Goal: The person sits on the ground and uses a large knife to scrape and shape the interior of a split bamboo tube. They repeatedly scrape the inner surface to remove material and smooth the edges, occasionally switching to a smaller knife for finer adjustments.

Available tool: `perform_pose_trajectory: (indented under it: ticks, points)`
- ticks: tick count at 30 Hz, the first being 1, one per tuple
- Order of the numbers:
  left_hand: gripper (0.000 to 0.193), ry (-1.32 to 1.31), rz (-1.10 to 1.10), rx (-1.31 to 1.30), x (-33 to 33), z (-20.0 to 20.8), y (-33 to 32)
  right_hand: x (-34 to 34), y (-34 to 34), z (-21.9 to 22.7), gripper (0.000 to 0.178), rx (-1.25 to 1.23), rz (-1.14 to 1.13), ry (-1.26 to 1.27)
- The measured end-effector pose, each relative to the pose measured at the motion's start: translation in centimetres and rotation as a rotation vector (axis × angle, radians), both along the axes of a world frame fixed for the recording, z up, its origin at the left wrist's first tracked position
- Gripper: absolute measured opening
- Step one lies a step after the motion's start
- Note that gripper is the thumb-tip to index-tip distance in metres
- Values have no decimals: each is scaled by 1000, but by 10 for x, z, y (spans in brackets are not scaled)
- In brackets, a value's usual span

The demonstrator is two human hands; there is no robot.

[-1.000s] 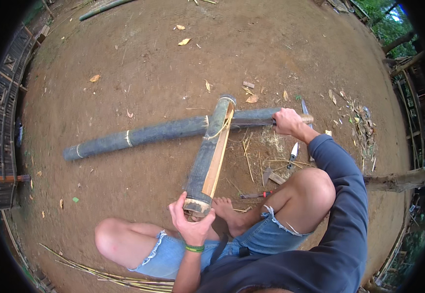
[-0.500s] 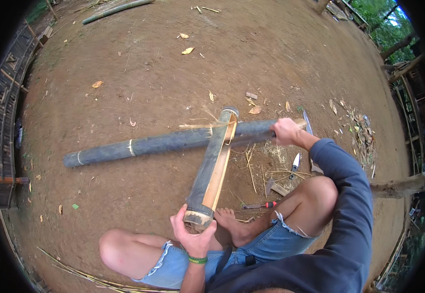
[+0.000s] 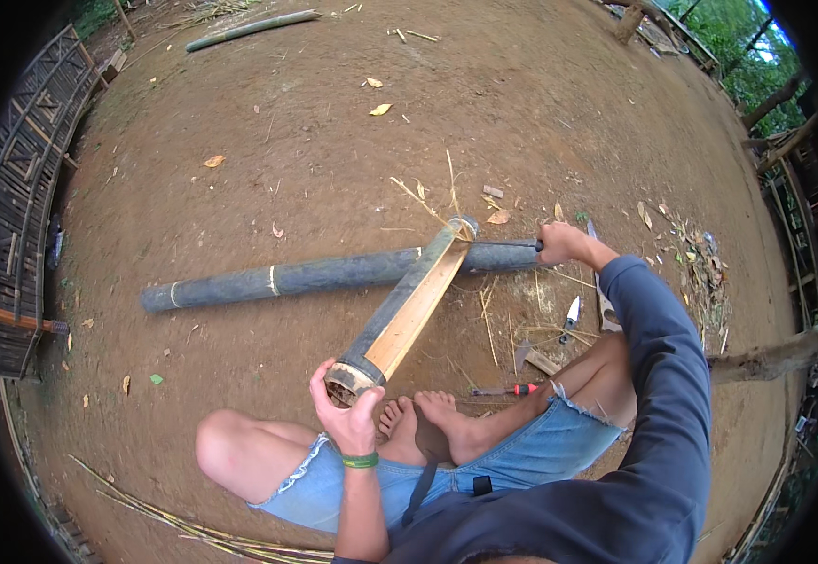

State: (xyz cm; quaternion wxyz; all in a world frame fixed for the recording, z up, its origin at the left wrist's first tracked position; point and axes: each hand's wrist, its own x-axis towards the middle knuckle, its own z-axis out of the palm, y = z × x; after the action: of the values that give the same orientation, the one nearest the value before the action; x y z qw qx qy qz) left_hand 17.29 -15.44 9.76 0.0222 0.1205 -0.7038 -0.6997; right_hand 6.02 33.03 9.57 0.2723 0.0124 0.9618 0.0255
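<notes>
A bamboo section (image 3: 388, 315) with a long strip cut open along its upper side, showing pale wood, slants away from me. My left hand (image 3: 348, 414) grips its near end, thumb and fingers around the rim. The far end rests across a long dark bamboo pole (image 3: 334, 273) on the ground. Closed around a dark handle, my right hand (image 3: 564, 244) holds a knife (image 3: 512, 244); its thin blade reaches left to the section's far end. Loose splinters (image 3: 418, 197) stick out there.
By my right leg lie a small knife (image 3: 573, 310), a red-handled chisel (image 3: 522, 389), a saw (image 3: 606, 310) and a wooden-handled tool (image 3: 542, 363). Another bamboo pole (image 3: 249, 31) lies far off. A slatted fence (image 3: 23, 207) stands at left. Split strips (image 3: 212, 531) lie at lower left.
The section's near end has swung left and its far end slightly right, with my left hand moving along. The splinters have shifted. The knife blade now shows clearly at the far end.
</notes>
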Motion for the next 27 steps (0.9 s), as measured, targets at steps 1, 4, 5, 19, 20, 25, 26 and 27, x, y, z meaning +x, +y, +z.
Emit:
perform_pose_trajectory:
  ticks: [1, 4, 5, 19, 20, 25, 26, 27]
  points:
    - [67, -79, 19, 107, 0, 12, 4, 10, -16, -1, 33, 115, 15, 53]
    - [67, -123, 29, 121, 2, 11, 4, 38, -58, -9, 28, 210, 17, 149]
    - [67, -60, 24, 74, 2, 5, 5, 48, -61, -7, 31, 123, -57, 142]
    - [74, -400, -189, 54, -48, 15, 20, 177, -117, 18, 31, -1462, -1188, 257]
    - [76, -436, -214, 79, -49, 15, 23, 178, -130, 17, 30, -1450, -1205, 310]
    - [82, -566, -306, 234, -40, -12, 32, 188, -180, 1, 32, -1506, -1213, 310]
    - [82, -552, -278, 238, -34, -20, 37, 190, -187, 1, 32, -1495, -1189, 314]
    - [82, -537, -249, 241, -28, -28, 42, 191, -192, 3, 32, -1486, -1137, 314]
